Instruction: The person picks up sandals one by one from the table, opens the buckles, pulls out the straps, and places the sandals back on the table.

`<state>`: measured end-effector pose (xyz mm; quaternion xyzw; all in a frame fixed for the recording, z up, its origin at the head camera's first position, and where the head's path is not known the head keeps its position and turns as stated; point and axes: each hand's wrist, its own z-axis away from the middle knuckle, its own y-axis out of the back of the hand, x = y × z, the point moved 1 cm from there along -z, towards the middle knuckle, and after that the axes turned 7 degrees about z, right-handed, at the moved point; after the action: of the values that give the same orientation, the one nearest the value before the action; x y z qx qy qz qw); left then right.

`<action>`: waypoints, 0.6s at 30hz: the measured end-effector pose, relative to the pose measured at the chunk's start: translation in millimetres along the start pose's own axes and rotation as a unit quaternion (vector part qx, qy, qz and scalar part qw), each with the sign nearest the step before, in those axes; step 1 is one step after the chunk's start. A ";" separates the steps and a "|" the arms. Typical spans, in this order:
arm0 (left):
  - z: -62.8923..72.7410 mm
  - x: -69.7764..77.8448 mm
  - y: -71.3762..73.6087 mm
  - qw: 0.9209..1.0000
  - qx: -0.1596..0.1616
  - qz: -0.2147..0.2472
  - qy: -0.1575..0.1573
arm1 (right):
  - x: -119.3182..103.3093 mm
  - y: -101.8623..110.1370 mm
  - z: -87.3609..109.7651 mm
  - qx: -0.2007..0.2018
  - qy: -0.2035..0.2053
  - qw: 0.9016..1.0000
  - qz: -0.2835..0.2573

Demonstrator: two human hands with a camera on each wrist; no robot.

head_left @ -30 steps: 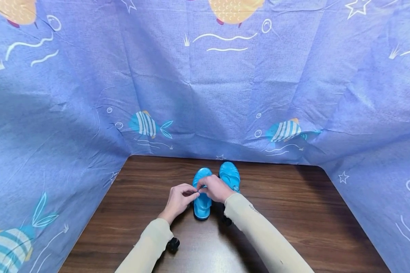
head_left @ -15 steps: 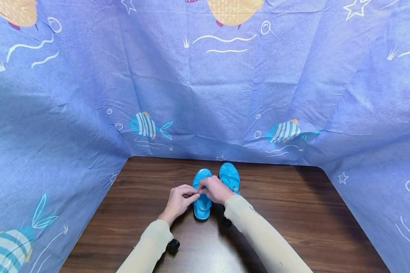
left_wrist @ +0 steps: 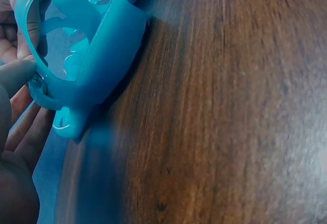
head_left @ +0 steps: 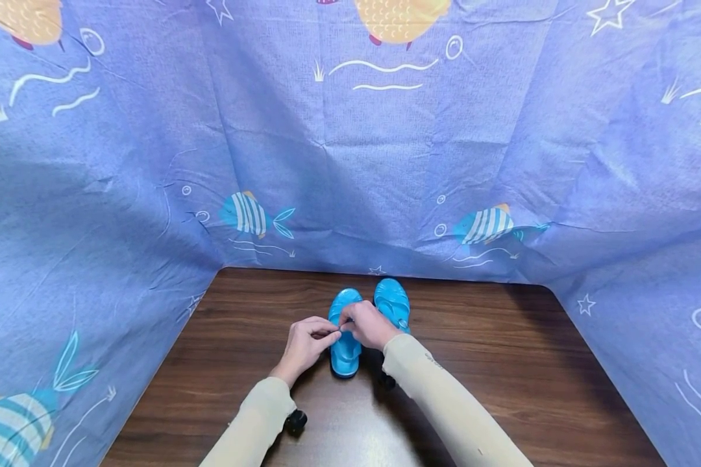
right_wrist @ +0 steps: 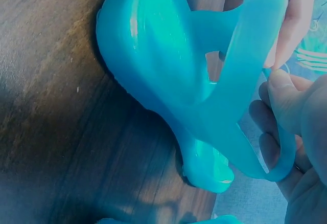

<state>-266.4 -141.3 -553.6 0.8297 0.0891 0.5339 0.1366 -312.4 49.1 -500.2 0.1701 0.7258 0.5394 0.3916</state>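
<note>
On the table (head_left: 502, 363) under the grip sits a blue sandal (head_left: 346, 350), its mate (head_left: 390, 301) to the right. The right hand (head_left: 372, 324) and left hand (head_left: 301, 347) pinch the first one's strap (right_wrist: 250, 55), which might spring free should either pinch loosen.

Fish-print blue curtain (head_left: 374, 168), dark wood-grain table (head_left: 479, 363), glare near front

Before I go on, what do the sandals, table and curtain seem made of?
Sandals: probably soft plastic or rubber, glossy; light glints off them and the straps bow smoothly.
Table: wood or wood-look laminate, satin; dark grain and soft glare.
Curtain: likely thin fabric, matte; creases and fine weave show.
</note>
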 end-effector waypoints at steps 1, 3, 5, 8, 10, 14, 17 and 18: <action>0.2 -0.2 0.1 1.000 0.001 0.001 0.002 | -0.2 -0.3 0.1 0.001 0.000 1.000 0.001; 0.6 -0.9 0.2 1.000 0.000 0.004 0.003 | -0.6 -0.2 0.2 0.003 0.001 1.000 0.003; 0.8 -1.3 0.1 1.000 0.000 0.009 0.000 | -0.3 0.5 0.4 0.001 0.006 1.000 0.004; 0.3 -1.6 -0.2 1.000 -0.002 0.016 -0.010 | 1.5 1.3 -0.2 -0.008 0.016 1.000 0.006; -0.4 -1.2 -0.6 1.000 -0.004 0.020 -0.018 | 2.1 2.0 -0.7 -0.017 0.020 1.000 0.009; -1.0 -0.5 -1.1 1.000 -0.013 0.015 -0.019 | 1.7 2.3 -1.4 -0.032 0.020 0.999 0.006; -1.2 -0.2 -1.2 1.000 -0.016 0.006 -0.016 | 0.9 2.7 -1.5 -0.032 0.022 0.999 -0.004; -1.2 0.0 -1.2 1.000 -0.016 0.003 -0.017 | 0.7 2.8 -1.4 -0.029 0.022 0.999 -0.006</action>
<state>-267.4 -140.0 -553.5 0.8368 0.0759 0.5210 0.1502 -314.4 49.6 -497.8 0.1417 0.7192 0.5617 0.3835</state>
